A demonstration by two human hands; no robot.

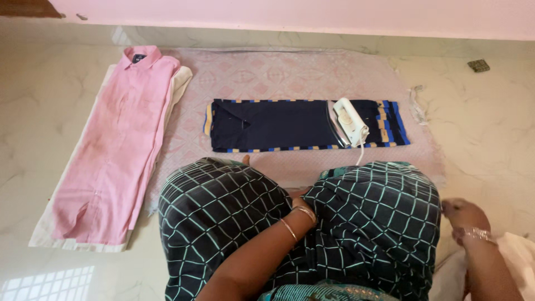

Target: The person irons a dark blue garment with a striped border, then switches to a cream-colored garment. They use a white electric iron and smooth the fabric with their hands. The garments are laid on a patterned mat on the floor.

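I sit on the floor with my knees under a dark checked cloth (368,223). My left hand (298,202) rests tucked between my knees, mostly hidden, with bangles on the wrist. My right hand (465,214) is at my right side, fingers curled on white cloth (515,256) by my right knee. In front of me a folded navy garment with blue and tan edge stripes (267,125) lies on a pink patterned mat (290,72). A white electric iron (350,122) stands on the garment's right part, its cord running toward me.
A folded pink shirt (114,145) lies on a cream garment (179,83) at the left, on the marble floor (490,128). A small dark object (478,66) sits on the floor far right. A pink wall (290,11) runs along the back.
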